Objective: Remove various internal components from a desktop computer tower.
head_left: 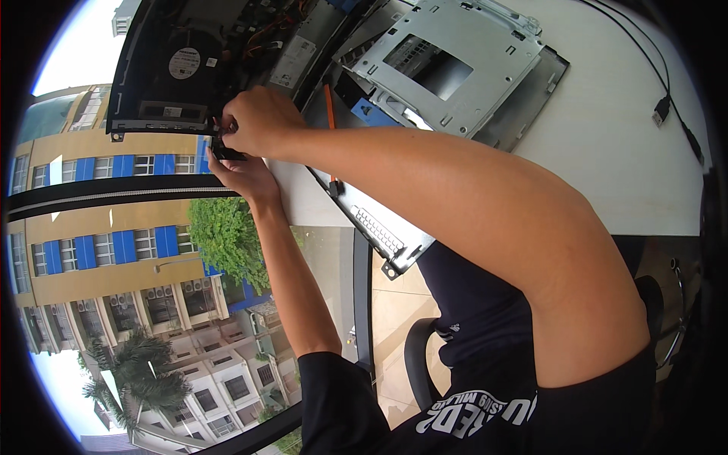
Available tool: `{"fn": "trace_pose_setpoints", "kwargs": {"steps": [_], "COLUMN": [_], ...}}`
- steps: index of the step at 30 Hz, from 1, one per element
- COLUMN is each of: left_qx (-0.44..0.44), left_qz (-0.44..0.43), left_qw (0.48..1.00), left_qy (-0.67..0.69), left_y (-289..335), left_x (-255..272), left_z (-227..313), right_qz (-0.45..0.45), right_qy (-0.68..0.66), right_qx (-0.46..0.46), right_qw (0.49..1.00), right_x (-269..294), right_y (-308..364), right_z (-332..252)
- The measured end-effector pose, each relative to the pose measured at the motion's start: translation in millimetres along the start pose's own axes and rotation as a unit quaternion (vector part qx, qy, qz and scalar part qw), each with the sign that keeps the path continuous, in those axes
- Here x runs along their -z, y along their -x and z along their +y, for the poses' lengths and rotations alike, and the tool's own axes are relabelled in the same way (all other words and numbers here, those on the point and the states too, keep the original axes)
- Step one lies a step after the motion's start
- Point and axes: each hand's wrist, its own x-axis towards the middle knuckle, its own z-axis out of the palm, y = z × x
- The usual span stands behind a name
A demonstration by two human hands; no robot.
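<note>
An open black computer case (163, 98) stands at the upper left, its inside facing me, with wires and a round white label showing. My right hand (262, 121) is at the case's lower edge, fingers pinched together; what they grip is hidden. Just below it, my left hand (250, 178) has its fingers closed around a small black part (227, 152) at the same edge. An orange-red cable (330, 106) passes behind my right forearm, and its black plug (336, 188) hangs over the case's perforated metal edge (377, 230).
A silver metal drive bracket (485, 45) with a rectangular opening sits on the white table (607, 152), right of the case. Black cables with a USB plug (661, 111) lie at the far right. A window borders the left side. A black chair (419, 364) stands below.
</note>
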Motion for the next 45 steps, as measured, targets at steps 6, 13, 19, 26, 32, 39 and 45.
{"fn": "trace_pose_setpoints", "kwargs": {"steps": [6, 13, 19, 26, 32, 39, 45], "left_qx": [0.035, -0.009, -0.012, -0.005, -0.007, -0.010, -0.012], "left_qz": [0.022, 0.015, 0.015, 0.015, 0.018, 0.024, 0.030], "left_qw": [0.999, 1.000, 1.000, 1.000, 1.000, 1.000, 0.999], "left_qy": [0.014, -0.009, -0.011, -0.002, -0.005, -0.012, -0.009], "left_y": [-1.1, -1.7, -0.7, -1.9, 0.7, 1.0, 1.8], "left_x": [7.2, -2.3, 2.9, 1.4, -0.7, 1.2, -4.4], "left_z": [-0.7, -2.4, -0.4, -1.2, 0.0, 0.6, -0.8], "right_qz": [0.015, -0.009, -0.079, -0.074, -0.061, -0.059, -0.065], "right_qy": [0.002, -0.084, -0.162, -0.133, -0.083, -0.086, -0.108], "right_qx": [0.011, -0.019, -0.053, -0.054, -0.014, -0.011, -0.024], "right_qw": [1.000, 0.996, 0.982, 0.987, 0.995, 0.994, 0.992], "right_x": [-6.7, -3.7, -1.0, 1.7, -2.0, -2.4, -1.5], "right_y": [1.6, -6.6, -1.7, -2.1, -3.9, -2.9, -4.5], "right_z": [-0.2, 11.3, 9.9, 7.9, 10.2, 9.2, 8.6]}}
